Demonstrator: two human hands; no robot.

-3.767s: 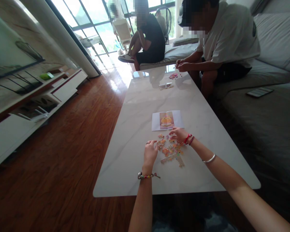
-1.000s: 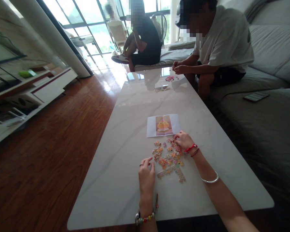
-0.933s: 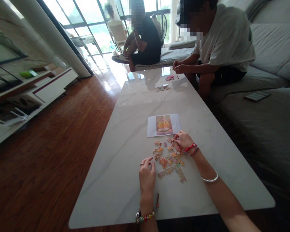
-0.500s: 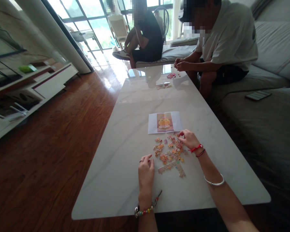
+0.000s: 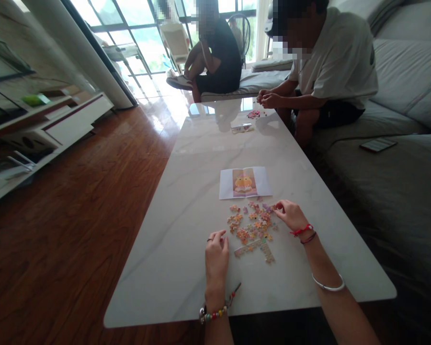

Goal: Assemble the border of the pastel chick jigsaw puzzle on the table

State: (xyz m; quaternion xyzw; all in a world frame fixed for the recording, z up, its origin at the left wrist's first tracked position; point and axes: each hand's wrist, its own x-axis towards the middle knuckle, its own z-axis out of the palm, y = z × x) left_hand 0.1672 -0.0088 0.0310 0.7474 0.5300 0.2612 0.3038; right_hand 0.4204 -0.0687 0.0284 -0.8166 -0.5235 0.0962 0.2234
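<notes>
Several small, colourful puzzle pieces (image 5: 253, 224) lie scattered on a white marble table (image 5: 187, 258). A short joined strip of pieces (image 5: 255, 248) forms an L just in front of them. My left hand (image 5: 216, 256) rests on the table left of the pieces, fingers curled, nothing visibly in it. My right hand (image 5: 290, 214) sits at the right edge of the scatter, fingertips pinched on a small puzzle piece. A printed picture sheet (image 5: 244, 182) lies just beyond the pieces.
Across the table a person in a white shirt (image 5: 330, 57) handles another small pile of pieces (image 5: 253, 114), near a small packet (image 5: 241, 128). A person in black (image 5: 219, 52) sits farther back. A grey sofa (image 5: 398, 158) with a phone (image 5: 377, 144) runs along the right; wooden floor lies left.
My right hand has moved right, from the top of the scatter to its right edge. My left hand drew back from the pieces earlier and now stays put. The view shifted slightly.
</notes>
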